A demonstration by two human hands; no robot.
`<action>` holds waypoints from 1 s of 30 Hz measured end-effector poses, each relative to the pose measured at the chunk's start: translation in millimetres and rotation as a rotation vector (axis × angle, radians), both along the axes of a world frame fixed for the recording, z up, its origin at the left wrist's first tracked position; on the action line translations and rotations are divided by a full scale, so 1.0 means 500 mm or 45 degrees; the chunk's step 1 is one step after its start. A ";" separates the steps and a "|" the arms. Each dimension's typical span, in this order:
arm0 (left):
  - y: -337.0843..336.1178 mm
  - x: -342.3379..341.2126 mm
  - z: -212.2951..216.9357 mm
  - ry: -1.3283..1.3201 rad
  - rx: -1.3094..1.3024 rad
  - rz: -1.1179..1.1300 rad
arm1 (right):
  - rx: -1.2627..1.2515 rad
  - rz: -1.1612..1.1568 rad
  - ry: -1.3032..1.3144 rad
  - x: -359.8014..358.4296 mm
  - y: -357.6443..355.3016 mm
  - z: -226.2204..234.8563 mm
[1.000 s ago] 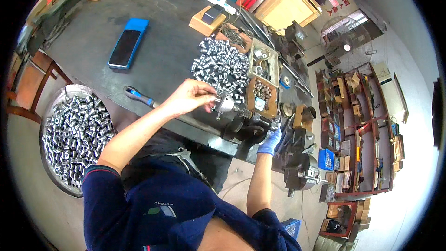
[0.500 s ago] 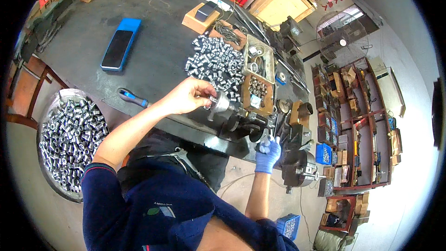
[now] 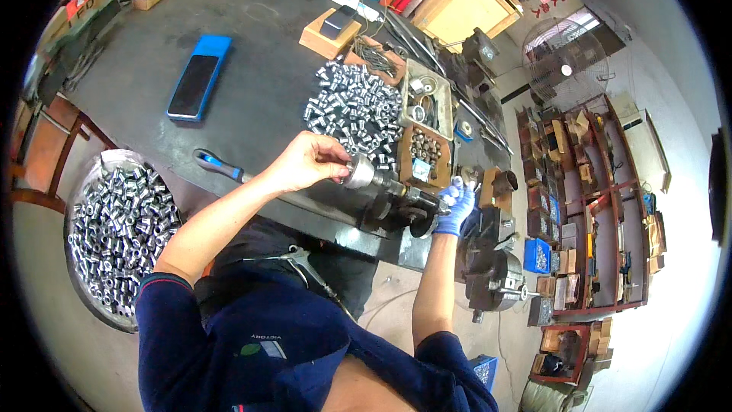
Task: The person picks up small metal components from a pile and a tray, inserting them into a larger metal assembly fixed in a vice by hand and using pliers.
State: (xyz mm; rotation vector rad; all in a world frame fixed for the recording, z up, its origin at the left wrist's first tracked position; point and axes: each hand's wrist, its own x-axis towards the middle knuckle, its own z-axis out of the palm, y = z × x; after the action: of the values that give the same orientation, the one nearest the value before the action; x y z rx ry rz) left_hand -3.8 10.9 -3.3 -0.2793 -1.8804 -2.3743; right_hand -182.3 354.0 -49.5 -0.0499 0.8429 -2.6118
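My bare left hand (image 3: 311, 162) is at the near-left end of a bench-mounted metal fixture, thumb and fingers pinched together against its round chuck (image 3: 360, 172). Whatever sits between those fingertips is mostly hidden. My right hand (image 3: 456, 212), in a blue and white glove, is at the fixture's other end with its fingers curled; what they close on cannot be made out. Just beyond the chuck lies a heap of small shiny metal sleeves (image 3: 354, 107). Many more sleeves fill a round metal basin (image 3: 122, 240) at the left, below the table.
On the dark table (image 3: 259, 53) lie a blue-cased phone-like device (image 3: 197, 80) and a blue-and-black-handled tool (image 3: 217, 164). A parts tray (image 3: 427, 95) and a small parts box (image 3: 423, 154) stand behind the fixture. A vise (image 3: 492, 278) is at the right, before shelving (image 3: 591, 206).
My right hand has moved up and away from me, slightly rightward, along the fixture's far end. My left hand stays at the chuck, its fingers slightly shifted.
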 end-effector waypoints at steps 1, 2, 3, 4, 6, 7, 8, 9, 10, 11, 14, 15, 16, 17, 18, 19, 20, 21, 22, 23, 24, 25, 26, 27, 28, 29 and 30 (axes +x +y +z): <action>0.001 0.001 0.003 0.004 -0.007 0.002 | 0.235 -0.165 -0.027 0.004 -0.008 -0.014; 0.000 0.002 0.005 0.008 -0.014 0.003 | 0.504 -0.415 -0.106 0.005 -0.018 -0.027; 0.001 0.000 0.005 0.008 -0.007 -0.017 | 0.481 -0.280 -0.022 -0.002 0.005 -0.054; -0.001 0.000 0.003 0.001 -0.001 -0.030 | 0.545 -0.413 -0.006 -0.001 -0.001 -0.066; -0.002 -0.001 -0.003 -0.019 -0.009 -0.033 | 0.635 -0.499 -0.013 0.005 -0.012 -0.072; -0.002 -0.001 -0.006 -0.032 -0.023 -0.023 | 0.663 -0.452 -0.037 0.009 -0.015 -0.065; -0.002 -0.001 -0.007 -0.046 -0.037 -0.014 | 0.690 -0.405 -0.059 0.012 -0.016 -0.057; 0.000 -0.002 -0.004 -0.058 -0.031 -0.025 | 0.660 -0.415 -0.025 0.018 -0.023 -0.036; 0.000 -0.001 0.003 -0.073 -0.028 -0.034 | 0.627 -0.422 0.007 0.023 -0.036 -0.008; 0.000 0.000 0.007 -0.087 -0.025 -0.044 | 0.595 -0.430 0.039 0.026 -0.041 0.007; 0.007 -0.006 0.015 -0.118 -0.098 -0.064 | 0.457 -0.297 0.189 0.007 -0.001 0.034; 0.005 -0.003 0.015 -0.133 -0.116 -0.045 | 0.383 -0.305 0.230 0.021 -0.015 0.068; 0.002 0.000 0.011 -0.152 -0.131 -0.022 | 0.398 -0.593 0.178 0.069 -0.070 0.127; 0.005 -0.001 0.014 -0.156 -0.144 -0.020 | 0.290 -0.514 0.159 0.071 -0.043 0.130; 0.004 0.002 0.016 -0.134 -0.121 -0.007 | 0.267 -0.480 0.198 0.092 -0.038 0.138; 0.002 0.003 0.012 -0.146 -0.093 -0.013 | 0.246 -0.445 0.240 0.120 -0.034 0.154; 0.000 0.004 0.008 -0.157 -0.065 -0.017 | 0.248 -0.499 0.235 0.148 -0.033 0.159; 0.000 0.003 0.006 -0.164 -0.036 -0.027 | 0.117 -0.369 0.268 0.175 -0.017 0.158; 0.002 0.002 0.008 -0.161 0.000 -0.033 | 0.201 -0.410 0.303 0.196 -0.004 0.146; 0.003 0.004 0.010 -0.159 0.036 -0.035 | 0.284 -0.449 0.337 0.214 0.004 0.129; 0.005 0.004 0.012 -0.155 0.071 -0.041 | 0.297 -0.439 0.260 0.232 0.008 0.109; 0.007 0.005 0.012 -0.155 0.077 -0.030 | 0.311 -0.429 0.185 0.243 0.016 0.087; 0.007 0.006 0.012 -0.155 0.084 -0.016 | 0.315 -0.392 0.035 0.235 0.034 0.051; 0.008 0.006 0.011 -0.157 0.090 -0.005 | 0.292 -0.368 -0.090 0.230 0.035 0.020; 0.008 0.005 0.011 -0.155 0.088 -0.009 | 0.319 -0.335 -0.091 0.216 0.038 -0.010; 0.007 0.005 0.010 -0.153 0.087 -0.010 | 0.347 -0.300 -0.092 0.202 0.043 -0.037; 0.005 0.006 0.008 -0.155 0.084 -0.005 | 0.474 -0.471 -0.107 0.187 0.009 -0.042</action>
State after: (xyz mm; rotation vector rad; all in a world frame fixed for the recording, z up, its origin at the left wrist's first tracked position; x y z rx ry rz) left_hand -0.8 13.5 0.8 -0.1357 -1.8475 -2.5035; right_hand -88.9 358.5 -70.5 0.3469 1.4043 -2.7090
